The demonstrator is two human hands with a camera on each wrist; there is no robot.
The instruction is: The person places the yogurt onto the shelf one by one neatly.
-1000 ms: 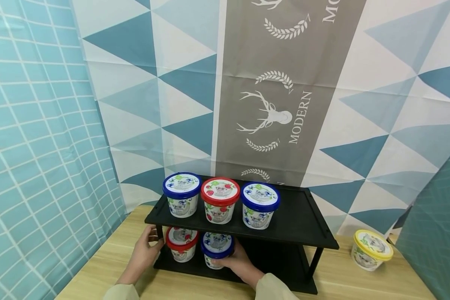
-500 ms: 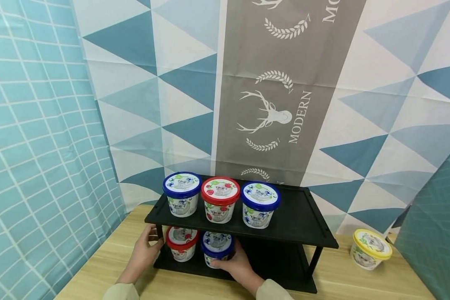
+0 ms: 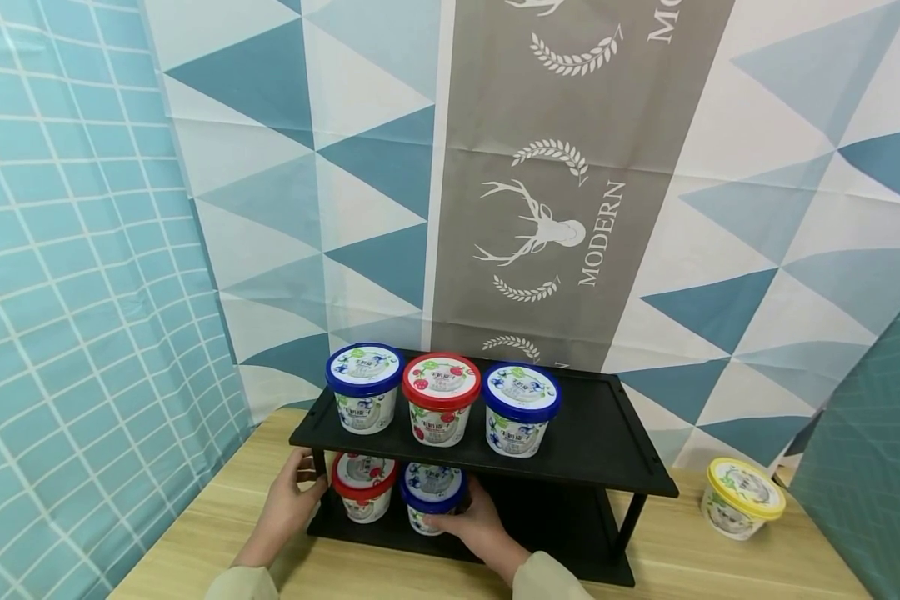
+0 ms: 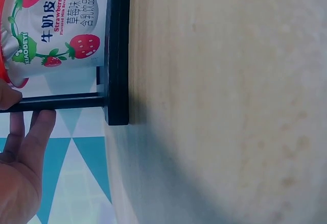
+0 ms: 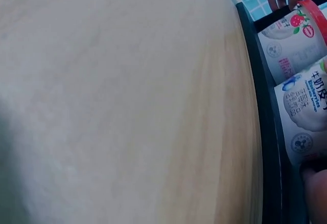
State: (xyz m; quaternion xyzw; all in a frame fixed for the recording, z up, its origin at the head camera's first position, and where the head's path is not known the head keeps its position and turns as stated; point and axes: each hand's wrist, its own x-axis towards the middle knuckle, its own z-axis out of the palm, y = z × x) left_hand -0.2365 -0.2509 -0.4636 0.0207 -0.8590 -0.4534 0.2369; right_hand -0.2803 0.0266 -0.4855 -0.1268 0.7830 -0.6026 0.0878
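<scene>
A black two-tier rack point(image 3: 600, 433) stands on the table. My left hand point(image 3: 291, 500) holds its front left post, the thumb on one side and fingers on the other, as the left wrist view shows. Beside that post, on the lower tier, sits a red-lidded strawberry tub point(image 4: 71, 25). Just right of it is a blue-lidded blueberry tub point(image 3: 429, 492), upright on the lower tier. My right hand point(image 3: 482, 527) grips this blue-lidded tub from its right side, thumb in front; the fingers behind it are partly hidden.
On the upper tier stand a blue-lidded tub point(image 3: 364, 408), a red-lidded tub point(image 3: 439, 417) and another blue-lidded tub point(image 3: 517, 429). A yellow-lidded tub point(image 3: 738, 504) rests on the wooden table point(image 3: 390, 579) at the right. Patterned cloth point(image 3: 367, 167) hangs behind.
The blue-lidded tub in my right hand has shifted very slightly left and back on the lower tier. My left hand has stayed at the post.
</scene>
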